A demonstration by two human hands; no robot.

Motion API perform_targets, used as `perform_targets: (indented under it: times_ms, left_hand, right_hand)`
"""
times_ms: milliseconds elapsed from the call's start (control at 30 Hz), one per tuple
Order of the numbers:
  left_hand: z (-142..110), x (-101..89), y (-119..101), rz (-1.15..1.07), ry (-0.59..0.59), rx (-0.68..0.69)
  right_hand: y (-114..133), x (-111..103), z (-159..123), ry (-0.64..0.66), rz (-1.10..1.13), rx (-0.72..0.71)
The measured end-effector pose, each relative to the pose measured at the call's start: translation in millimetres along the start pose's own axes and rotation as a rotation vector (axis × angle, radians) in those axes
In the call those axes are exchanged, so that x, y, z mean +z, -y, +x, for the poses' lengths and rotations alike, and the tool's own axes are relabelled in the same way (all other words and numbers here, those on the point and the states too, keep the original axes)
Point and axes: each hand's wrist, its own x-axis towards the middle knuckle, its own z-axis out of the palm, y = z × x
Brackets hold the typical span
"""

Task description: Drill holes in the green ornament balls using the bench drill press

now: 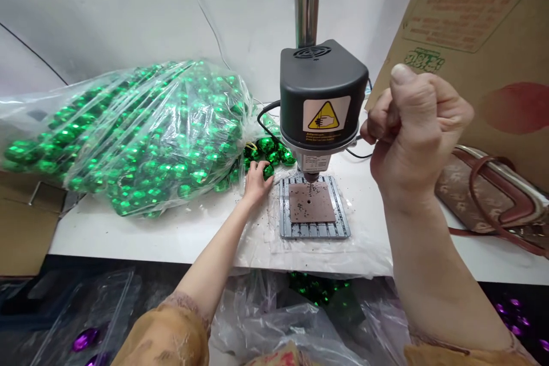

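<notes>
A small bench drill (322, 100) stands on the white table (141, 234), its bit over a brown plate (311, 203) on the ribbed grey base (285, 223). My left hand (256, 181) reaches to the mouth of a clear bag and closes its fingers on a shiny green faceted bead (268, 171). More loose green beads (270, 151) lie beside it. My right hand (414, 128) is raised in a fist at the drill's right side, gripping what seems to be its feed lever, mostly hidden by the fingers.
A large clear bag of green beads (128, 131) fills the table's left half. A cardboard box (484, 34) leans at the right, with a brown handbag (484, 194) below it. Plastic bags with green beads (317, 289) and purple beads (86, 338) lie under the table edge.
</notes>
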Motion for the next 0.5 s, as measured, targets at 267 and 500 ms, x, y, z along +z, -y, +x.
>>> perform_targets:
  times_ms: [267, 500]
  left_hand:
    - [-36.6, 13.9, -42.7, -0.713, 0.089, -0.157]
    - [-50.8, 32.1, -54.7, -0.675, 0.153, -0.133]
  right_hand:
    - [-2.6, -0.7, 0.5, 0.005, 0.026, -0.034]
    - [-2.4, -1.6, 0.3, 0.022, 0.014, -0.024]
